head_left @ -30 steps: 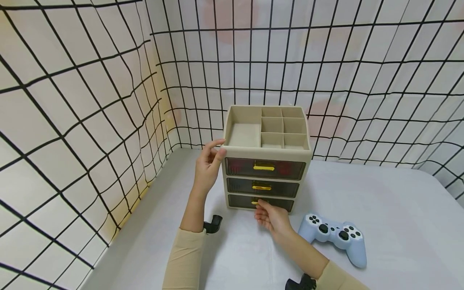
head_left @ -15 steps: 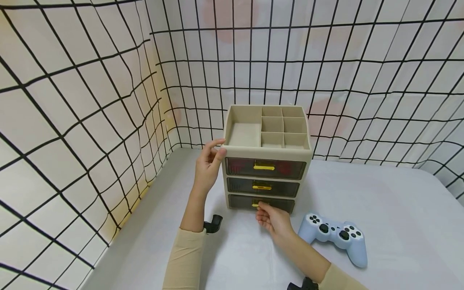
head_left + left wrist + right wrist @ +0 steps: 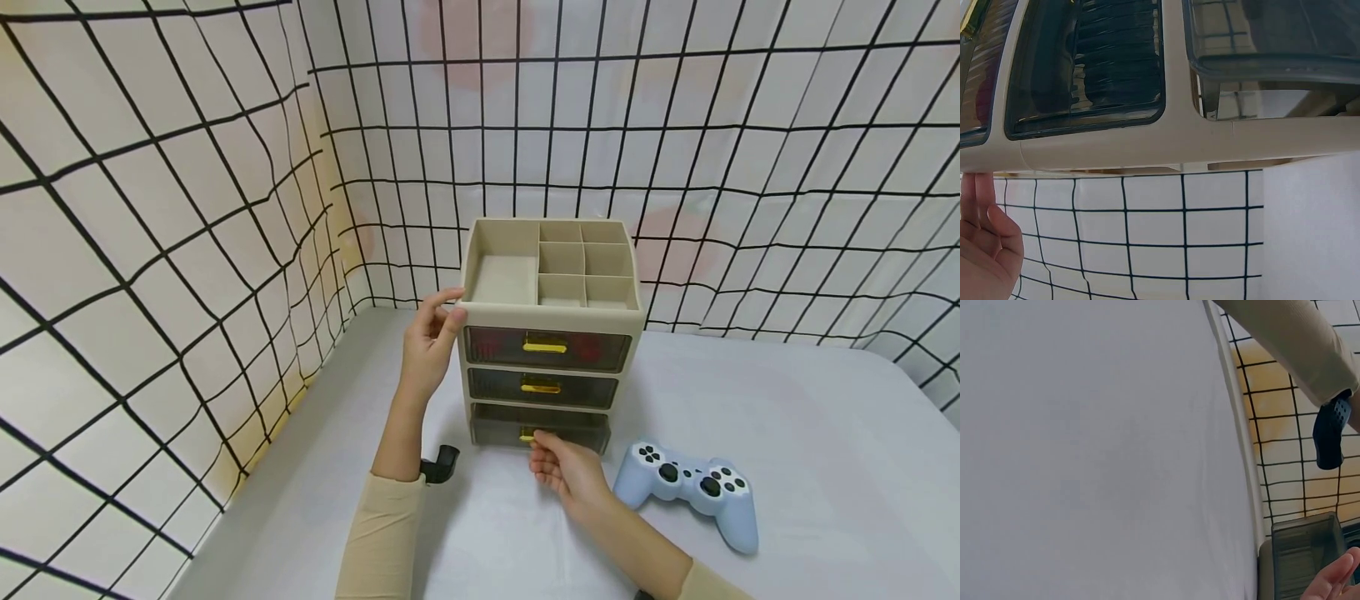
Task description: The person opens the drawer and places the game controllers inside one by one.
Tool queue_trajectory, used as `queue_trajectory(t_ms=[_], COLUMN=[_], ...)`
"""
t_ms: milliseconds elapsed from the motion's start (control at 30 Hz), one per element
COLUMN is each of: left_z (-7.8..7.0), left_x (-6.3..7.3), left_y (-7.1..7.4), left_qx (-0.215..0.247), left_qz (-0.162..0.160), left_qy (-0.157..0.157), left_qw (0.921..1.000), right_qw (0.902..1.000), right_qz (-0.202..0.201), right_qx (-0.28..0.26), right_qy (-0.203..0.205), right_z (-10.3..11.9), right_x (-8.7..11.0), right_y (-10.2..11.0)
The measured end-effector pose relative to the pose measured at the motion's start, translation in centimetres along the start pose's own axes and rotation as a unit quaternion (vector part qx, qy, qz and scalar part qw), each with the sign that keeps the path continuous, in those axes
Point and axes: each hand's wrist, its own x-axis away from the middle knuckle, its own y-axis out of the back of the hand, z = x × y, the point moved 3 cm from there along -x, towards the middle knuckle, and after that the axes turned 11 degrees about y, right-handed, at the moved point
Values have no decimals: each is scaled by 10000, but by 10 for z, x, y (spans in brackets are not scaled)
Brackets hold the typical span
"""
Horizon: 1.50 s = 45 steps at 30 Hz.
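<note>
A beige desktop drawer organizer [image 3: 551, 317] with three dark see-through drawers stands upright on the table. My right hand [image 3: 572, 471] pinches the yellow handle [image 3: 527, 434] of the bottom drawer [image 3: 495, 427], which is pulled partly out. That drawer [image 3: 1297, 550] also juts out in the right wrist view, beside the fingertips. At the organizer's upper left corner, my left hand [image 3: 429, 346] touches the side with extended fingers; in the left wrist view these fingers [image 3: 984, 190] lie against the frame. Reddish things show dimly through the top drawer [image 3: 585, 348].
A light blue game controller [image 3: 693, 492] lies on the white table [image 3: 840, 433], right of my right forearm. Black grid mesh [image 3: 555, 129] rises close behind the organizer and along the left side. The organizer's top has several divided compartments [image 3: 562, 258].
The bottom drawer has slid out toward me from nearly closed, my right hand drawing back with its handle. My left hand stays at the corner.
</note>
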Motion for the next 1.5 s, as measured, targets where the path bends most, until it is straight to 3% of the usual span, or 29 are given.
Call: queue_trajectory(t_ms=[633,1500], left_z=[0,0], left_x=[0,1], left_y=[0,0], left_qx=[-33,-145], left_qz=[1,6], left_qy=[-84,16], left_qw=[10000,9999], right_qw=[9983,9930], right_qz=[498,1026], right_qx=[190,133], right_qy=[-242,-564], right_z=[0,-6], right_x=[31,56], right_y=[5,13])
